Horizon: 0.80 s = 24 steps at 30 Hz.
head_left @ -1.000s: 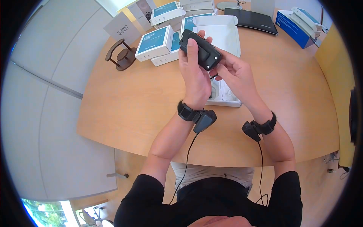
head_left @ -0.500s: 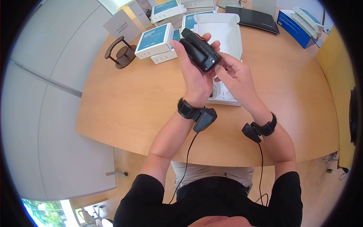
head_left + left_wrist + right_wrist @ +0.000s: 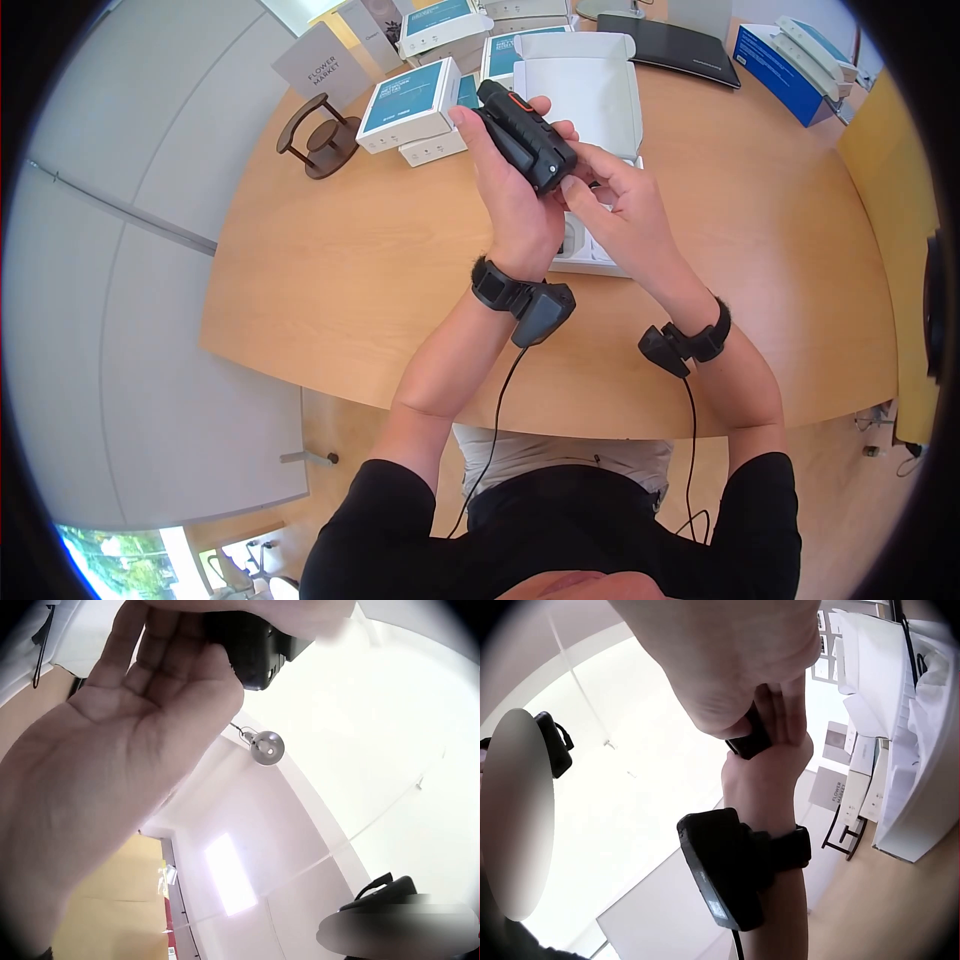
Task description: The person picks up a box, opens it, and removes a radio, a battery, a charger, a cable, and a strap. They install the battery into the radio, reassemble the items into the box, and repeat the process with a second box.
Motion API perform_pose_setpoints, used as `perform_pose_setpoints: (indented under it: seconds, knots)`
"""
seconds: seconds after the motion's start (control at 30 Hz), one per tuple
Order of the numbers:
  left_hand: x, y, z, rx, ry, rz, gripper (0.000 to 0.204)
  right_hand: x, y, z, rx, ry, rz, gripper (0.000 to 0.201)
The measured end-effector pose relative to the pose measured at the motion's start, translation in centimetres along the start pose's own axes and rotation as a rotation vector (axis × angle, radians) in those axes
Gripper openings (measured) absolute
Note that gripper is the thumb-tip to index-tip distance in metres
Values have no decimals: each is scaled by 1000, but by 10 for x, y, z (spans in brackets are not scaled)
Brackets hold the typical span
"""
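Note:
In the head view a black handheld device (image 3: 527, 140) with an orange accent lies tilted across the left hand (image 3: 518, 215). The left palm and fingers support it from beneath, the thumb extending along its left side. The right hand (image 3: 628, 210) pinches the device's lower end between thumb and fingers. In the left wrist view the dark device (image 3: 251, 649) shows at the top, above the left palm (image 3: 127, 742). The right wrist view has the right hand (image 3: 739, 660) over a dark part of the device (image 3: 751, 739), its fingertips partly hidden.
Behind the hands stands an open white box (image 3: 595, 268), its lid (image 3: 583, 90) raised. Teal-and-white boxes (image 3: 410, 105) are stacked back left beside a small brown chair model (image 3: 325, 148). A black laptop (image 3: 670, 50) and a blue box (image 3: 780, 75) lie back right.
The left thumb has lifted off the device's top face and moved out to its left side. The device has rolled slightly in the hands, and the right fingers have shifted a little left with it.

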<state>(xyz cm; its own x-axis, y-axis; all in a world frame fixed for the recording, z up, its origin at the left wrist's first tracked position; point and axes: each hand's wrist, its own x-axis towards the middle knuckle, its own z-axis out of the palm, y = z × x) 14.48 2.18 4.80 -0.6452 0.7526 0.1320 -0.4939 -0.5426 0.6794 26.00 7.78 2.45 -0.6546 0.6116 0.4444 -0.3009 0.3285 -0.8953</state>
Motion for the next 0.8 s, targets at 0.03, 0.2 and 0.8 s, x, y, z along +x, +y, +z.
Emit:
perform_pose_setpoints:
  seconds: [0.03,0.2,0.8]
  knots:
    - [0,-1,0,8,5,22,75,0,-2,-1,-22,-7,-19,46]
    - [-8,3,12,12,35,120,79,0,-4,2,-44,3,-63,46]
    - [-1,5,2,21,-17,120,65,3,3,-1,57,-28,-28,48]
